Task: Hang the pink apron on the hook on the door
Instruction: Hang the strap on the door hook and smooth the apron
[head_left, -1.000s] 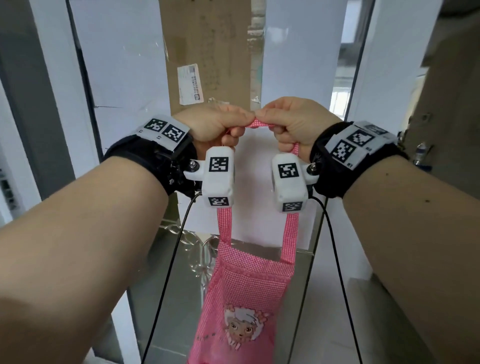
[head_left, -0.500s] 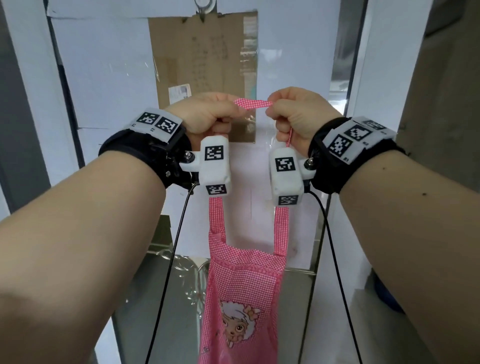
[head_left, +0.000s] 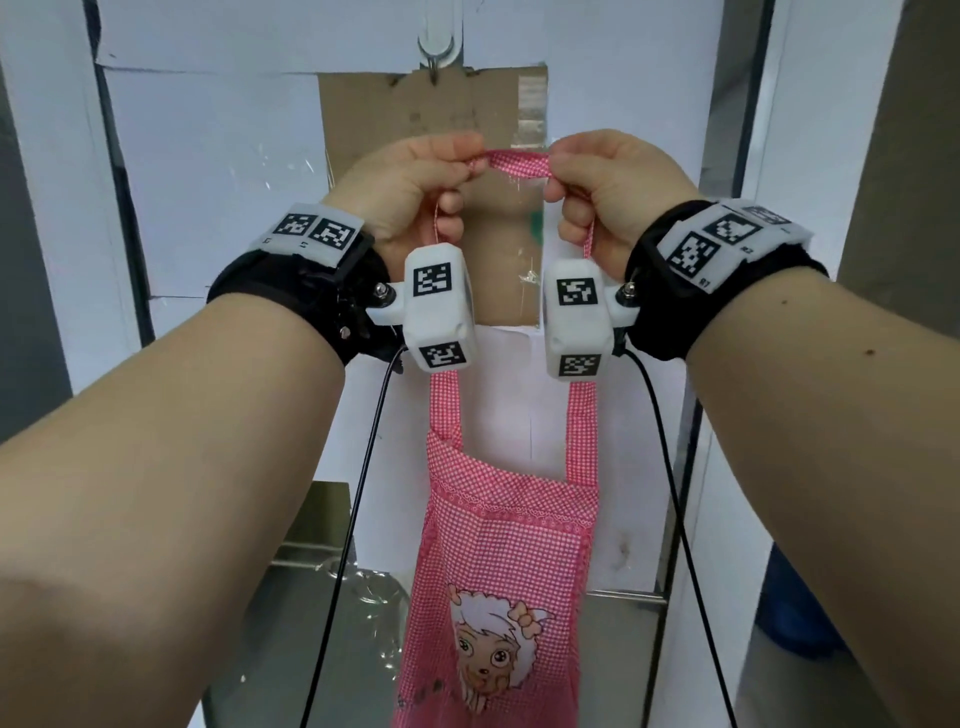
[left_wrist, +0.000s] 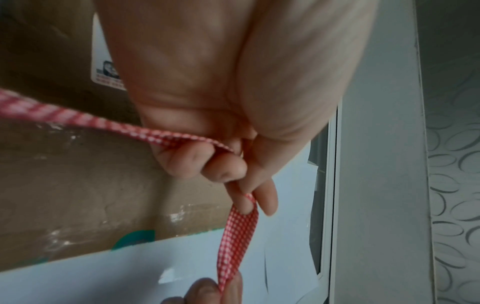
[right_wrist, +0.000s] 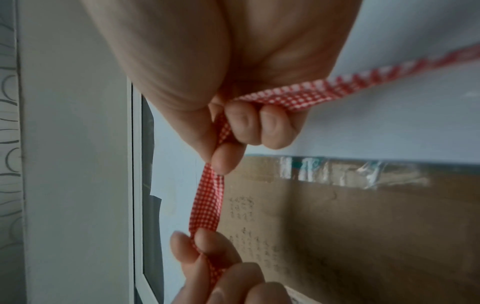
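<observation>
A pink checked apron (head_left: 506, 561) with a cartoon sheep hangs by its neck strap (head_left: 517, 160) in front of the door. My left hand (head_left: 415, 179) and right hand (head_left: 605, 176) each pinch the strap, stretching a short span of it level between them. The hook (head_left: 435, 49) sits on the white door above and slightly left of that span, apart from it. In the left wrist view my left hand (left_wrist: 207, 162) grips the strap (left_wrist: 237, 236); in the right wrist view my right hand (right_wrist: 249, 127) grips the strap (right_wrist: 207, 197).
A brown cardboard sheet (head_left: 395, 114) is taped on the door just under the hook. A dark door frame (head_left: 111, 208) runs down the left, a white frame (head_left: 748, 156) on the right. A shiny metal panel (head_left: 291, 623) lies low on the door.
Both hands have risen with the strap toward the hook and moved a little apart, so the strap span between them is wider. The hook has come into view above them.
</observation>
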